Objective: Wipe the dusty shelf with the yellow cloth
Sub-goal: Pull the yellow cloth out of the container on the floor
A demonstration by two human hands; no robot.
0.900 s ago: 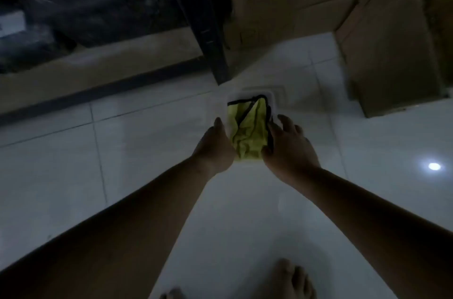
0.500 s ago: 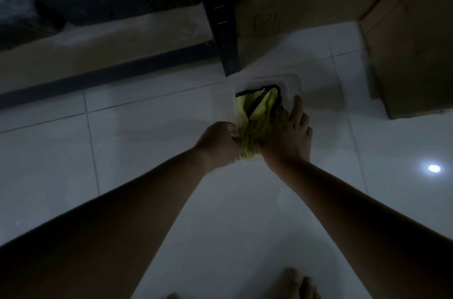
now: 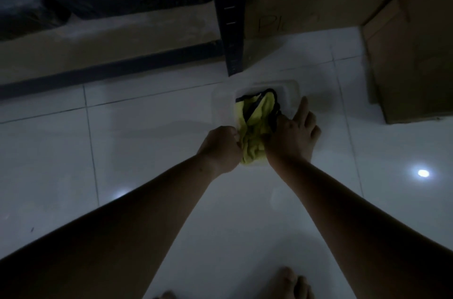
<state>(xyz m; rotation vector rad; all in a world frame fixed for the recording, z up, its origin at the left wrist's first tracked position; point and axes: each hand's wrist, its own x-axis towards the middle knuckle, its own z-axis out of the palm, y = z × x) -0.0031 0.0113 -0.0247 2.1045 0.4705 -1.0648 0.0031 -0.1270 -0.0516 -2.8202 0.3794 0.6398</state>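
A crumpled yellow cloth (image 3: 255, 127) with a dark border lies in a white container (image 3: 289, 93) on the tiled floor. My left hand (image 3: 220, 149) is closed on the cloth's left side. My right hand (image 3: 291, 137) grips its right side, with the index finger stretched along the container's rim. The low shelf (image 3: 98, 39) with a dusty brown board runs across the upper left, behind a dark front rail. Dark bags sit on it.
A black slotted shelf post (image 3: 231, 29) stands just behind the container. Cardboard boxes (image 3: 411, 53) rise at the upper right. My bare toes (image 3: 291, 284) show at the bottom edge. White floor tiles spread around, with a lamp reflection at the right.
Both hands have closed on the cloth from either side; before, they hovered open beside it. The view has tilted slightly downward and forward.
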